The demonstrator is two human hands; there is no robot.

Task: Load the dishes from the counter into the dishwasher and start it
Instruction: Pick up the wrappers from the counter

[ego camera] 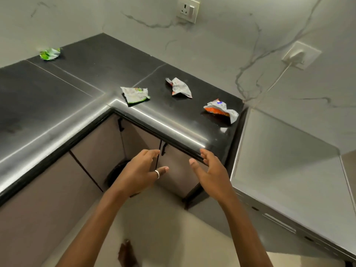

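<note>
Left hand (139,170) and right hand (211,171) wide, holding nothing; wrappers (135,94) on counter (57,97) beyond them; dishwasher (289,180) beside right hand.

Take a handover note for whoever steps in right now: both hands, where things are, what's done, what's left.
Left hand and right hand: open, nothing in either grip, held in front of the counter edge.
Counter shows four crumpled wrappers; no dishes in view.
Grey appliance at right, likely the dishwasher, looks shut.
Done: nothing visible. Left: find dishes, load, start.
</note>
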